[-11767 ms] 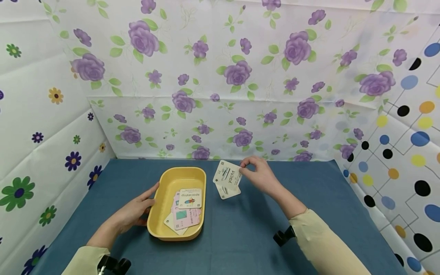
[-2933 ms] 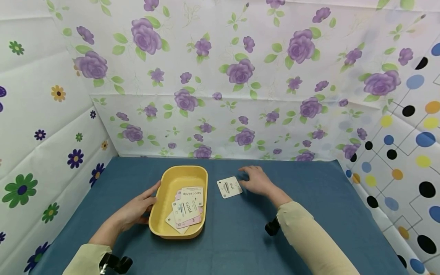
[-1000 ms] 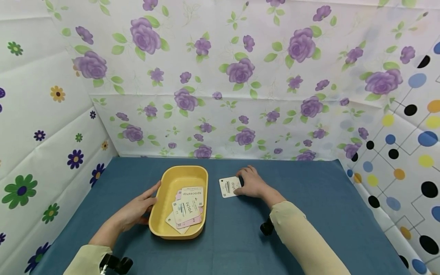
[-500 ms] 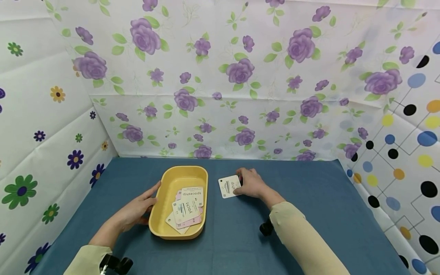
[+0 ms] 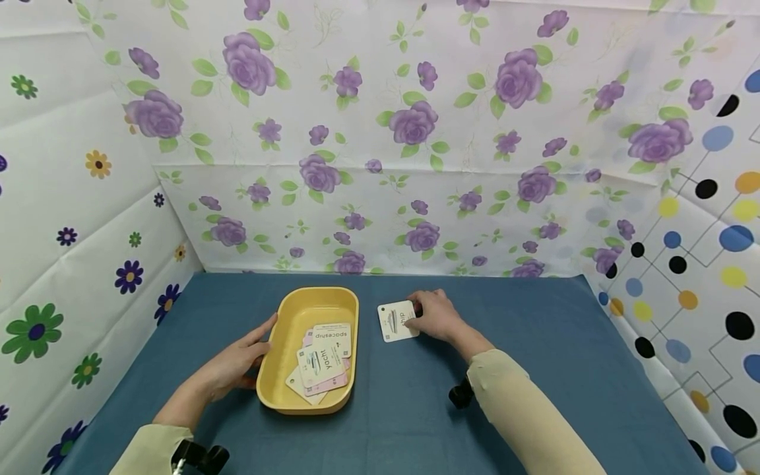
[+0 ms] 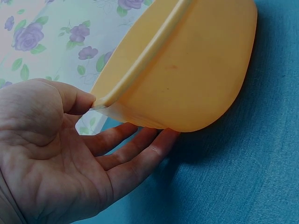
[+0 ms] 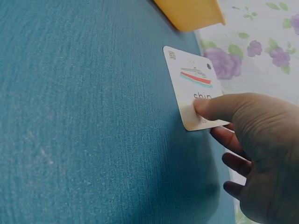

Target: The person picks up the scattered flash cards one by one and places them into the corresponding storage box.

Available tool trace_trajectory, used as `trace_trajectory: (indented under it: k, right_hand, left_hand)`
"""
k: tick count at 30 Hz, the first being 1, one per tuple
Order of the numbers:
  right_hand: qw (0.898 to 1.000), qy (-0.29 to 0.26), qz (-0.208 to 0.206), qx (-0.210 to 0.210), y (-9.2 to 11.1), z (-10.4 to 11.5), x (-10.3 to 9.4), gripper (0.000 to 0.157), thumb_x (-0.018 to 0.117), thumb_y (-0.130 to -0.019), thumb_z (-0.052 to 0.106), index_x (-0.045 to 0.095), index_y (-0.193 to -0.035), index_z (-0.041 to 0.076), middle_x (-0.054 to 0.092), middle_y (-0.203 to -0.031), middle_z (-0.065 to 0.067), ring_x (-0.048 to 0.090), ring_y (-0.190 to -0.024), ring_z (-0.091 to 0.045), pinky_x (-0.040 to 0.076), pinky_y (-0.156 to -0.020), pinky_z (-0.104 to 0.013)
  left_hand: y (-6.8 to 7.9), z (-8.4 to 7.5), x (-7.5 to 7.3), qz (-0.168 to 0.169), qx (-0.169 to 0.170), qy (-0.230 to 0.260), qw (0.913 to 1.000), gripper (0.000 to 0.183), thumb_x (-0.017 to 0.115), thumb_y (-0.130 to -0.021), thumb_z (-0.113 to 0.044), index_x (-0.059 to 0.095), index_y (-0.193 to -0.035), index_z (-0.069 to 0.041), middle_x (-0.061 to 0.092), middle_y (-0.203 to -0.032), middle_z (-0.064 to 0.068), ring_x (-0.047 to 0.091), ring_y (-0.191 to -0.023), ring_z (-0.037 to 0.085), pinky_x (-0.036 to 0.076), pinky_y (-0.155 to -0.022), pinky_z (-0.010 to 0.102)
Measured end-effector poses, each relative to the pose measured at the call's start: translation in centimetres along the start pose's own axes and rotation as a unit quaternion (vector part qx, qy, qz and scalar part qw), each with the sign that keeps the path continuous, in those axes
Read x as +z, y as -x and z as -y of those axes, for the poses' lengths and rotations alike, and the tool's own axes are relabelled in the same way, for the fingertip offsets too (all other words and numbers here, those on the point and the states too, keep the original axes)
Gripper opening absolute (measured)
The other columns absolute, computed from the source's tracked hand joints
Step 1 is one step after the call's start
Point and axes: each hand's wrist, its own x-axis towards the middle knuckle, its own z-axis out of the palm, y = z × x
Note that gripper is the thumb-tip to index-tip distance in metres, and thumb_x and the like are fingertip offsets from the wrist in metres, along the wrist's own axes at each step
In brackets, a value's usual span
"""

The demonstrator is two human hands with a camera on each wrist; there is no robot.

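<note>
My left hand (image 5: 236, 361) holds the yellow plastic tray (image 5: 270, 389) at its left side. In the left wrist view the thumb lies at the rim and the fingers press the outer wall below. At the tray's right, my right hand (image 5: 438, 316) pinches a white flash card (image 5: 392, 322) printed with a ship. The right wrist view shows the thumb on the card's face, over the word "ship", with the index finger at its edge. Inside the tray lie a yacht card (image 5: 322, 364), a spaceship card (image 5: 332, 334) and pink cards (image 5: 332, 384), overlapping.
A blue cloth (image 5: 404, 409) covers the table. Behind it hangs a white sheet with purple roses (image 5: 413, 124). Patterned sheets close off both sides, one with flowers (image 5: 34, 330), the other with coloured dots (image 5: 736, 237).
Earlier the right hand held the yacht card above the ship card; the yacht card now lies in the tray. Since then the right hand has taken hold of the ship card. The left hand stays put.
</note>
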Motion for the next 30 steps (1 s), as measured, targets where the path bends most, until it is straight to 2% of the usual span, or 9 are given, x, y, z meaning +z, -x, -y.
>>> trace_trajectory:
  k: [5, 10, 30]
  right_hand:
    - [1.000, -0.007, -0.023, 0.001, 0.1, -0.1, -0.2, 0.040, 0.076, -0.094, 0.027, 0.068, -0.131, 0.012, 0.066, -0.118, -0.006, 0.046, -0.124, -0.033, 0.041, -0.098, -0.051]
    - [0.999, -0.005, -0.037, -0.001, 0.2, -0.3, -0.4, 0.033, 0.072, -0.097, 0.028, 0.070, -0.127, 0.013, 0.066, -0.122, -0.008, 0.043, -0.133, -0.036, 0.039, -0.104, -0.055]
    - [0.999, -0.014, -0.053, 0.000, 0.7, -0.4, -1.4, 0.022, 0.065, -0.103, 0.027, 0.073, -0.119, 0.014, 0.065, -0.125, -0.008, 0.039, -0.138, -0.039, 0.036, -0.108, -0.057]
  left_hand:
    - [0.0, 0.0, 0.0, 0.000, 0.000, 0.002, 1.0000, 0.065, 0.044, -0.111, -0.028, 0.011, -0.165, -0.040, 0.036, -0.156, 0.026, 0.063, -0.110, 0.030, 0.057, -0.078, 0.050]
    - [0.0, 0.0, 0.0, 0.000, -0.001, 0.000, 1.0000, 0.065, 0.044, -0.111, -0.027, 0.011, -0.165, -0.040, 0.035, -0.156, 0.026, 0.063, -0.112, 0.030, 0.057, -0.079, 0.050]
    - [-0.1, 0.0, 0.0, -0.003, -0.003, -0.007, 1.0000, 0.065, 0.045, -0.111, -0.028, 0.011, -0.165, -0.040, 0.037, -0.155, 0.025, 0.062, -0.111, 0.030, 0.057, -0.079, 0.050]
